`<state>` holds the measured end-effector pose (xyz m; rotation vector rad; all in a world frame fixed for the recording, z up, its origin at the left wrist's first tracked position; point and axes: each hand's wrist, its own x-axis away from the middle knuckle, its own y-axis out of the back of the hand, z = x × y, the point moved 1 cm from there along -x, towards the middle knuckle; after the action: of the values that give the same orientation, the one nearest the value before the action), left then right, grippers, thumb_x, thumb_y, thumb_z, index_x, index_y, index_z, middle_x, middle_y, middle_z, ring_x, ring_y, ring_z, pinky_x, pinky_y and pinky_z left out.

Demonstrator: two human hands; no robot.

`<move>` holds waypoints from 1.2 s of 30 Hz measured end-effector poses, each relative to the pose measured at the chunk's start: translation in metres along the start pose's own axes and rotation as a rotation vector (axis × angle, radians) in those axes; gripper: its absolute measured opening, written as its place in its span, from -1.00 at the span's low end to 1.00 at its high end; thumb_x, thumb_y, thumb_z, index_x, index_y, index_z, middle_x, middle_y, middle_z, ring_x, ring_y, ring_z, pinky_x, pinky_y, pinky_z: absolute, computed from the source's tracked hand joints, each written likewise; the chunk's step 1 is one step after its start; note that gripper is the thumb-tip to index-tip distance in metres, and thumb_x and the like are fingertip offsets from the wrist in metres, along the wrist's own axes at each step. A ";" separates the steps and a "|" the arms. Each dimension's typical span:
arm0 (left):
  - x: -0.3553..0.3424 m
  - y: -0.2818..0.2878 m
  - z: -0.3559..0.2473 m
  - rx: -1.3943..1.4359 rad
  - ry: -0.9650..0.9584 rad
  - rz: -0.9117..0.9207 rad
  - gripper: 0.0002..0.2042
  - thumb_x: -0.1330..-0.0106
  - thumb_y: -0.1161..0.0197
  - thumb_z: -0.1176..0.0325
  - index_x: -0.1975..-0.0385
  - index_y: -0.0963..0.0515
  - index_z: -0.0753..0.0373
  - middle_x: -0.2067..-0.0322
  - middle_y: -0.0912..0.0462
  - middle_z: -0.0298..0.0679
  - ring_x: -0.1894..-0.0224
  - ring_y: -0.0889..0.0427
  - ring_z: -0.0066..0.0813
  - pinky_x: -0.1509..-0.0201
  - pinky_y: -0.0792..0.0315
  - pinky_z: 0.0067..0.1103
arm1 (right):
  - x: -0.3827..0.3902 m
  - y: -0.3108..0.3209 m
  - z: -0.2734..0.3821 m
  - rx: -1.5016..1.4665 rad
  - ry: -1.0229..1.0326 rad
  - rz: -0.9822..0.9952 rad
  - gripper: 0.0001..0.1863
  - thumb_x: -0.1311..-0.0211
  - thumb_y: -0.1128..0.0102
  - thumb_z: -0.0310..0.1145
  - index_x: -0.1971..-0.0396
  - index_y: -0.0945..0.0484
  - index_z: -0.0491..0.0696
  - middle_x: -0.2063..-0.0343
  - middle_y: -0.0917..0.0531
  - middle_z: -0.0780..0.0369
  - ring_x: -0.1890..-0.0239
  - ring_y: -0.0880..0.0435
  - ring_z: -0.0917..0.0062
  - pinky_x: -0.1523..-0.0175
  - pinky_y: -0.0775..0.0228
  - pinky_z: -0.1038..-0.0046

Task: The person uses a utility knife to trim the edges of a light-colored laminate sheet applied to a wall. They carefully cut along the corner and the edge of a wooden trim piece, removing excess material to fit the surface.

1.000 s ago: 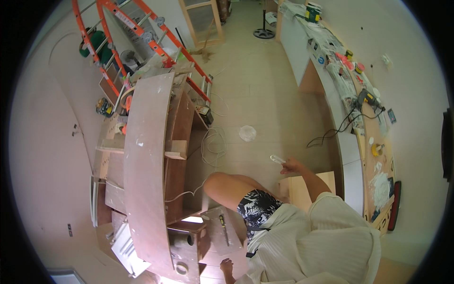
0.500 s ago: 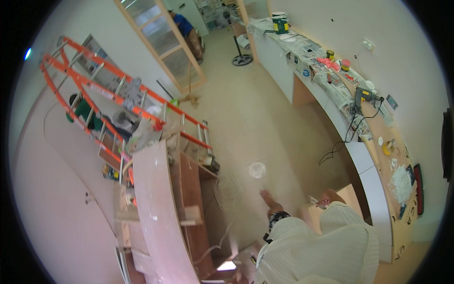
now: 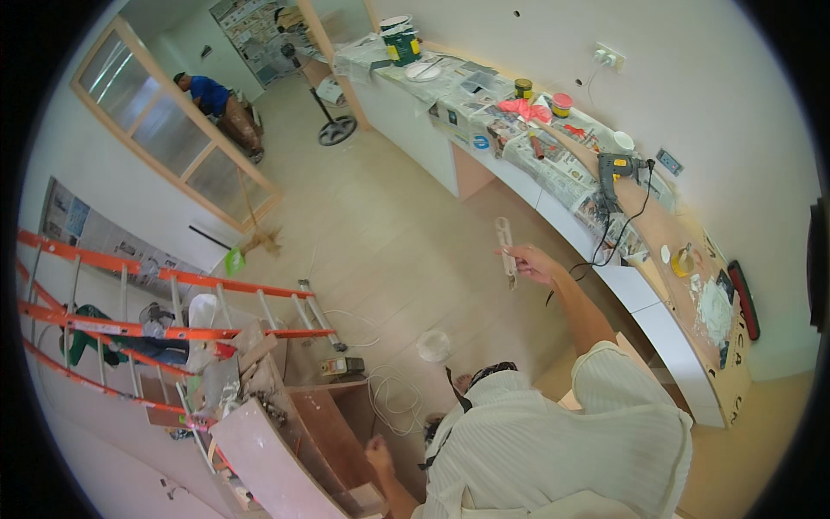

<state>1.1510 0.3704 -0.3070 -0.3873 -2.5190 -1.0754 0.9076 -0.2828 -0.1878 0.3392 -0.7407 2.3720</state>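
One pale tool (image 3: 504,238) clamped in right grip (image 3: 534,265), left grip (image 3: 379,455) unclear, printed newspaper (image 3: 553,177) beyond.

A slim, pale object (image 3: 503,235) is held just right of the frame's centre. It is nearly upright, rounded end uppermost.

hands (image 3: 533,265) apart, right one holding pale object (image 3: 504,233), orange ladder (image 3: 203,281)
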 end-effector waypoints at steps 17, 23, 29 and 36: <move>-0.253 -0.030 -0.068 -0.412 0.055 0.545 -0.75 -0.36 -0.14 0.37 0.09 -0.69 0.28 0.33 -0.72 -0.13 0.30 -0.68 -0.43 0.21 -0.55 -0.43 | -0.240 -0.122 0.046 1.565 0.232 -0.459 -0.80 -0.07 -0.32 -0.24 0.40 -0.74 -0.06 0.43 -0.75 0.04 0.33 -0.76 0.18 0.19 -0.59 0.16; -0.406 -0.013 -0.155 -0.507 -0.182 0.467 -0.74 -0.35 -0.14 0.29 0.17 -0.72 0.25 0.44 -0.71 -0.13 0.33 -0.71 -0.34 0.22 -0.56 -0.32 | -0.356 -0.156 -0.035 1.701 -0.096 -0.259 -0.66 -0.06 -0.31 -0.15 0.37 -0.74 -0.14 0.36 -0.75 -0.06 0.22 -0.74 -0.01 0.08 -0.59 0.02; -0.542 -0.008 -0.287 -0.416 -0.372 0.427 -0.75 -0.31 -0.16 0.29 0.29 -0.73 0.30 0.54 -0.67 -0.14 0.37 -0.69 -0.30 0.27 -0.54 -0.30 | -0.365 -0.135 -0.140 1.071 -0.682 -0.382 -0.29 -0.37 -0.02 0.19 0.04 -0.65 -0.26 0.28 -0.77 -0.08 0.29 -0.80 0.06 0.12 -0.66 0.09; -0.636 -0.065 -0.353 -0.251 -0.241 0.394 -0.75 -0.29 -0.18 0.27 0.29 -0.73 0.27 0.49 -0.70 -0.12 0.39 -0.69 -0.23 0.28 -0.51 -0.30 | -0.349 -0.117 -0.157 0.755 -1.083 -0.490 -0.66 -0.39 0.03 -0.36 0.30 -0.71 -0.24 0.37 -0.79 0.05 0.45 -0.79 0.28 0.32 -0.61 0.23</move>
<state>1.7743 0.0013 -0.4021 -1.0911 -2.3577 -1.2396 1.2426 -0.2853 -0.4067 1.9460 -0.0768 1.7593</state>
